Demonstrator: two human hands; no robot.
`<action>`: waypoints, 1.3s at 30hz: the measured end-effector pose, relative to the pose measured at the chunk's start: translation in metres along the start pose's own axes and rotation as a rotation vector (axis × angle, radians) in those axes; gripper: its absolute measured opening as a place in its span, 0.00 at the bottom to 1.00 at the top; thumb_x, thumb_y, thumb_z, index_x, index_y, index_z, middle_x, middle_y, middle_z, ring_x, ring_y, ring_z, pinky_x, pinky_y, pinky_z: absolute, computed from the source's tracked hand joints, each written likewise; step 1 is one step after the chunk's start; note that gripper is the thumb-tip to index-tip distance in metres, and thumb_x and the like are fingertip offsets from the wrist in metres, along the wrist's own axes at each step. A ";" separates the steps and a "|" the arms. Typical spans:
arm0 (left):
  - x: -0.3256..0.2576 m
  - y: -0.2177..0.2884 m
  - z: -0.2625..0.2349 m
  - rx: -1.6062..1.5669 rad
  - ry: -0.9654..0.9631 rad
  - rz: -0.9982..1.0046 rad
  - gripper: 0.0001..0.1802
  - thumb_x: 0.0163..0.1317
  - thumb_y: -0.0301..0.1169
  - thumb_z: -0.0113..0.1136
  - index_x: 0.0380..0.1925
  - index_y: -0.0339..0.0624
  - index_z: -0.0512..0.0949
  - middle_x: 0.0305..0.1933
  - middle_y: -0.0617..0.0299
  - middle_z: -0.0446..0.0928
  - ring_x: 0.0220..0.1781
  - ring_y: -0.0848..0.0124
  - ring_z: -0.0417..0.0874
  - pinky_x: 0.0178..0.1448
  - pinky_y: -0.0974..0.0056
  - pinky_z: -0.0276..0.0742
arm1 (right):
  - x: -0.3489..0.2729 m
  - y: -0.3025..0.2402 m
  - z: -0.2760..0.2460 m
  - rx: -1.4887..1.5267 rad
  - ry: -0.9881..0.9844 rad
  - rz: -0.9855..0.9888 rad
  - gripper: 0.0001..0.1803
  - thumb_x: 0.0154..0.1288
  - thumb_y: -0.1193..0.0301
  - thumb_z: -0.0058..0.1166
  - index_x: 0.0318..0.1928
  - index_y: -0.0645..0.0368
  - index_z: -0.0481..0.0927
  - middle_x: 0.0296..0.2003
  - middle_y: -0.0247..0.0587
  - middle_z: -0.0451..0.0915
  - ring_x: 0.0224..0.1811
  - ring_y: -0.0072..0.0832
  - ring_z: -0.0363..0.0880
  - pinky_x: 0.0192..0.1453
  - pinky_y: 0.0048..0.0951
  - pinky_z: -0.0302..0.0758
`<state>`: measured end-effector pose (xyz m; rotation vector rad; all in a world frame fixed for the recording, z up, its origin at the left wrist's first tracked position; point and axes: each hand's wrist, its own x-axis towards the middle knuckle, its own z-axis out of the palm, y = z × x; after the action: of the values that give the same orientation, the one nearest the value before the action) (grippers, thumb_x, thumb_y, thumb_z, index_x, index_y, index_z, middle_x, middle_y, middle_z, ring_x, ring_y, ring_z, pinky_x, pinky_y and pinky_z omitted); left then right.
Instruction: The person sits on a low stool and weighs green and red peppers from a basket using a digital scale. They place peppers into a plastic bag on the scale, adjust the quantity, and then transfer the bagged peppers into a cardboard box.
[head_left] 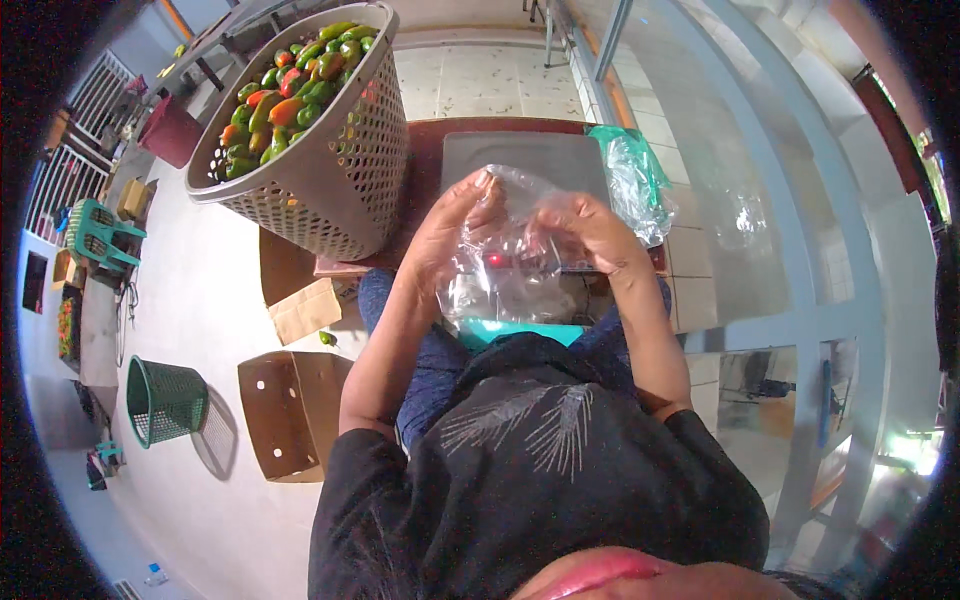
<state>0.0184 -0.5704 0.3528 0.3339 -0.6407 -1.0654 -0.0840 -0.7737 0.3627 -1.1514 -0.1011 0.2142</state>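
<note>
A clear plastic bag (508,285) hangs in front of me, held up by its top with both hands. My left hand (450,225) pinches one side of the rim, thumb raised. On the other side my right hand (592,232) has its fingers curled into the film. Behind the bag lies a flat grey plate (540,155), which looks like the top of a weighing scale, and a small red light shines through the film. To the left stands a tall perforated basket (375,150) heaped with green, orange and red peppers (290,95).
Right of the plate lies a green packet of clear plastic bags (637,190). An open cardboard box (285,415) and a green mesh bin (170,400) stand on the floor at left, with one loose pepper (328,338) near the box. A glass partition (770,210) runs along the right.
</note>
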 end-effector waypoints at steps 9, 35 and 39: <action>-0.017 0.015 0.017 0.548 0.237 -0.083 0.15 0.65 0.42 0.57 0.34 0.41 0.74 0.33 0.66 0.76 0.34 0.75 0.76 0.40 0.67 0.73 | 0.010 0.016 -0.011 0.479 -0.204 -0.230 0.11 0.67 0.61 0.55 0.37 0.56 0.78 0.28 0.33 0.78 0.21 0.16 0.69 0.28 0.16 0.68; 0.000 0.243 0.001 2.153 0.829 0.361 0.19 0.60 0.39 0.62 0.49 0.44 0.78 0.47 0.54 0.80 0.49 0.61 0.80 0.55 0.61 0.74 | -0.089 0.052 -0.055 -0.695 0.655 -0.066 0.21 0.69 0.57 0.52 0.24 0.61 0.76 0.17 0.31 0.71 0.18 0.17 0.66 0.22 0.26 0.60; -0.048 0.359 -0.111 2.521 1.045 -0.211 0.35 0.53 0.60 0.62 0.51 0.44 0.76 0.50 0.47 0.78 0.53 0.56 0.79 0.54 0.54 0.74 | -0.102 0.123 -0.118 -1.096 0.799 -0.197 0.19 0.69 0.60 0.51 0.29 0.64 0.76 0.18 0.37 0.72 0.19 0.27 0.65 0.25 0.32 0.61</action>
<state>0.3251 -0.3681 0.4474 2.8507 -0.5851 0.4963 -0.1753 -0.8537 0.2058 -2.2169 0.4303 -0.5625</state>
